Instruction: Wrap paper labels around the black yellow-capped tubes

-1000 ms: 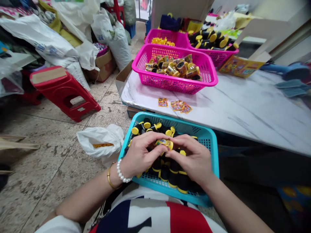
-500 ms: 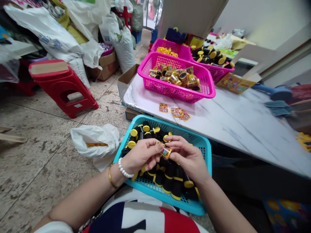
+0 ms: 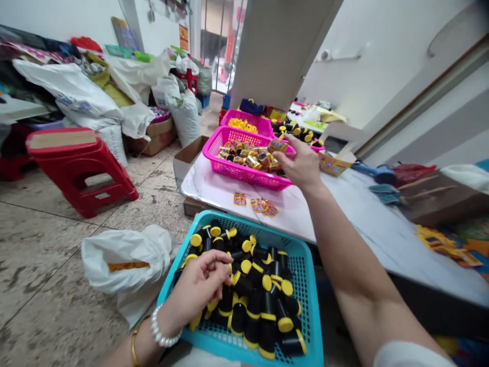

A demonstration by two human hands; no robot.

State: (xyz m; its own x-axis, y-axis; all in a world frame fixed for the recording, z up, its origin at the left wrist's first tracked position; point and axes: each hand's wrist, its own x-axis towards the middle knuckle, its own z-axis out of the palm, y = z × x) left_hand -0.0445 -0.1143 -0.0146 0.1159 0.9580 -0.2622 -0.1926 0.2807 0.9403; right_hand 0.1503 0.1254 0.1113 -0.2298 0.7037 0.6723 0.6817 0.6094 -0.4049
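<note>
My right hand [image 3: 301, 162] reaches over the right end of the front pink basket [image 3: 248, 178]. Between its thumb and fingers is a small cylinder in a yellow printed wrapper [image 3: 278, 145]. Similar wrapped cylinders [image 3: 254, 162] lie heaped in that basket. Over the left side of a blue basket [image 3: 314, 306], my left hand [image 3: 200, 283] is loosely closed with fingers curled, and nothing shows in it. Black cylinders with yellow caps [image 3: 254, 300] fill much of the blue basket. Flat printed labels [image 3: 263, 206] lie on the marble-patterned table [image 3: 344, 214].
Behind the front basket, one pink basket holds yellow pieces [image 3: 243, 125] and another holds black cylinders [image 3: 301, 131]. A white sack [image 3: 126, 250] stands left of the blue basket. A red stool [image 3: 84, 171] is tipped on the floor. An open carton [image 3: 336, 162] sits on the table.
My hands have separated. The right hand has carried the wrapped cylinder forward to the pink basket, while the left has stayed over the blue basket. The view has tilted up.
</note>
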